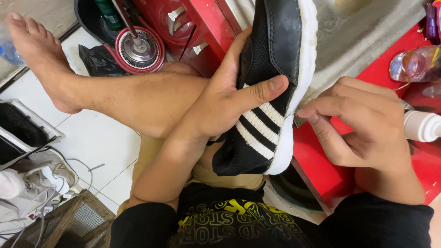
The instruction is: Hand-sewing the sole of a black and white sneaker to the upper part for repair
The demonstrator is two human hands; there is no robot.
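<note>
While the left hand [220, 98] grips a black sneaker [268, 87] around its upper, thumb pressed across the white side stripes, the shoe stands nearly upright at the centre of the view, its white sole [298, 82] turned toward three o'clock. From four o'clock the right hand [363, 121] comes in, fingertips pinched shut on something thin and metallic at the sole's edge; what it is cannot be made out. A bare leg crosses at nine o'clock, its foot [34, 50] at ten. A red cabinet [321, 165] stands behind the shoe. A white bottle [422, 125] lies at three o'clock, a round mop bucket [138, 48] at eleven.
</note>
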